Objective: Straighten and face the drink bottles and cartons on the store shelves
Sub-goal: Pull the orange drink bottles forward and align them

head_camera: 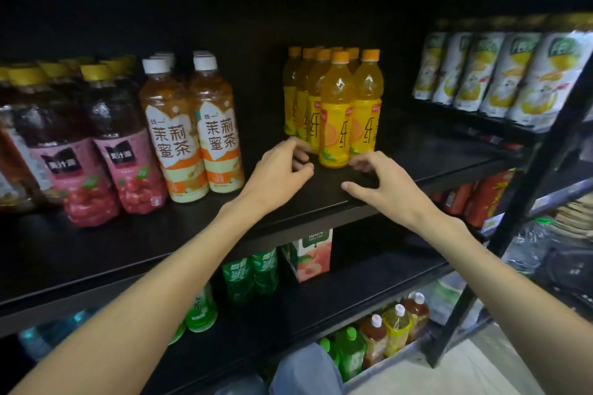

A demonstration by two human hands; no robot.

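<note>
1. Both hands are out over the black shelf, just in front of the orange juice bottles — a tight cluster with orange caps and yellow labels, standing upright toward the far middle of the shelf.
2. Left hand sits just left of the front bottle, fingers loosely curled and holding nothing; its fingertips are close to the bottle's base, though contact cannot be told.
3. Right hand is just right of that same bottle, fingers spread and bent in a wide claw, thumb out to the left — nothing in its grasp.
4. To the left stand two white-capped tea bottles with orange-and-cream labels, fronts facing out.
5. Further left, dark juice bottles with pink labels and yellow caps lean in the wide-angle view.
6. Far right, a row of white-and-yellow drink packs on a neighbouring shelf.
7. Below, green bottles and a peach juice carton sit on the lower shelf.
</note>
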